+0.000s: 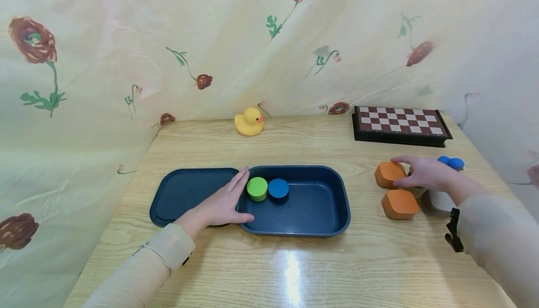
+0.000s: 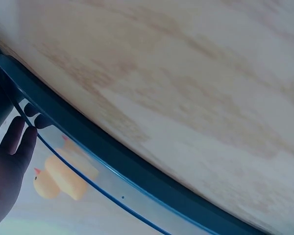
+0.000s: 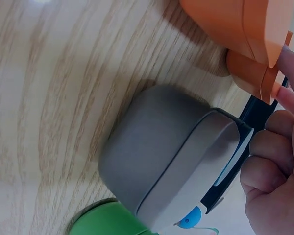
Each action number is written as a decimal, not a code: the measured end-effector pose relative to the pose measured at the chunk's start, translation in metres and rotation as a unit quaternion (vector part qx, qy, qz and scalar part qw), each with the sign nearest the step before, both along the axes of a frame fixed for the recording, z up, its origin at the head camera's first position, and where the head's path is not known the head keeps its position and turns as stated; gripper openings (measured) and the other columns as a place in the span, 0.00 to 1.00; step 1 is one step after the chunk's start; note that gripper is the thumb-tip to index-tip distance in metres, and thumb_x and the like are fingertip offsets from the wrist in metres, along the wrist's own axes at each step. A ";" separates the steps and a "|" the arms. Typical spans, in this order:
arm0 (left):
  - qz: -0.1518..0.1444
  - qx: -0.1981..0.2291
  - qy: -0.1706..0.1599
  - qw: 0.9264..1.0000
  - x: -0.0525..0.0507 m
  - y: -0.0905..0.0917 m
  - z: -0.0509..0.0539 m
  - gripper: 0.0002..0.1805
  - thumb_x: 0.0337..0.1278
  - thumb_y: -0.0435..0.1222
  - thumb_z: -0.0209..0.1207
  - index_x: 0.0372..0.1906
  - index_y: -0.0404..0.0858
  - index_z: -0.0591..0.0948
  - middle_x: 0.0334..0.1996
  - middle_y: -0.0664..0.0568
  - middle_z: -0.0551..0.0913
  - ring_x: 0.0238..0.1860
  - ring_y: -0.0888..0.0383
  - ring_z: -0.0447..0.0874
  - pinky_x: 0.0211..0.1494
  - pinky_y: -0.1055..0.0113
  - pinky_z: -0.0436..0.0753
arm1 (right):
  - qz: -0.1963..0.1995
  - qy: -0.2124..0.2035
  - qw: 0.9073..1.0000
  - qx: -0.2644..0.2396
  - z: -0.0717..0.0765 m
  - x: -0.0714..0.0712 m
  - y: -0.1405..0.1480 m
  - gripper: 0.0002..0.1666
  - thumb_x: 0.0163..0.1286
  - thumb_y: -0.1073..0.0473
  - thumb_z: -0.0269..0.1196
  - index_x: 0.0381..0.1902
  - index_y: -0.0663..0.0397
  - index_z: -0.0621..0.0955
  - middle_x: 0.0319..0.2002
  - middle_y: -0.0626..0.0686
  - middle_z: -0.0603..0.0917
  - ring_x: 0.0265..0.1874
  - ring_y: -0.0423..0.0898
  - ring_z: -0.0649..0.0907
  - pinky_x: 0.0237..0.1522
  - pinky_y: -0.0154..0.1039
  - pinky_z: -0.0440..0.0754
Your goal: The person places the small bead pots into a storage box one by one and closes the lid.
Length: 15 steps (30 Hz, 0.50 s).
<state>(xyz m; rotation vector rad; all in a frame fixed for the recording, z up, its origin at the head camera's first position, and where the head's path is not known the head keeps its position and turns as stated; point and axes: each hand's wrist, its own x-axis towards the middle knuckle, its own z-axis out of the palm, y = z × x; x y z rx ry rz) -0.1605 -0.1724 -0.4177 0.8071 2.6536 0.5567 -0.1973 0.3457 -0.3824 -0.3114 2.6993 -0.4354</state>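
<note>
A dark blue tray (image 1: 316, 205) holds a green round piece (image 1: 257, 189) and a blue round piece (image 1: 278, 190) at its left end. My left hand (image 1: 225, 202) rests on the tray's left edge, fingers extended; the left wrist view shows its fingers (image 2: 19, 142) at the blue rim (image 2: 88, 132). At the right, my right hand (image 1: 429, 174) has thumb and forefinger on the farther orange block (image 1: 389, 174). Nearer the front lies a second orange block (image 1: 400, 204). A grey block (image 3: 157, 147) is beside the right hand (image 3: 279, 161), whose other fingers are curled.
A dark flat lid (image 1: 189, 193) lies left of the tray. Behind stand a yellow duck (image 1: 249, 122) and a checkered board (image 1: 400, 123). Blue balls (image 1: 456, 164) sit beyond the right hand, and a green object (image 3: 108, 220) is near the grey block.
</note>
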 end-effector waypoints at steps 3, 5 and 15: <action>-0.002 0.000 0.000 1.000 0.000 0.001 0.000 0.60 0.49 0.62 0.59 0.73 0.49 0.30 0.73 0.60 0.26 0.72 0.52 0.43 0.68 0.52 0.57 | -0.001 0.005 1.000 0.002 -0.001 0.000 0.000 0.54 0.52 0.29 0.63 0.63 0.65 0.67 0.47 0.68 0.78 0.36 0.54 0.77 0.42 0.61 0.74; -0.003 0.002 0.000 1.000 0.000 0.001 0.000 0.60 0.49 0.62 0.59 0.73 0.49 0.30 0.73 0.60 0.27 0.72 0.52 0.43 0.68 0.52 0.57 | -0.004 0.006 1.000 0.001 -0.001 -0.001 -0.001 0.53 0.52 0.29 0.63 0.61 0.65 0.68 0.43 0.64 0.80 0.34 0.52 0.76 0.40 0.58 0.75; -0.001 0.009 -0.003 1.000 0.000 0.000 0.000 0.60 0.49 0.61 0.60 0.74 0.50 0.31 0.74 0.59 0.27 0.72 0.51 0.43 0.68 0.51 0.57 | -0.004 0.020 1.000 -0.022 0.016 -0.011 -0.011 0.51 0.52 0.32 0.66 0.56 0.69 0.68 0.34 0.54 0.78 0.33 0.50 0.74 0.37 0.48 0.73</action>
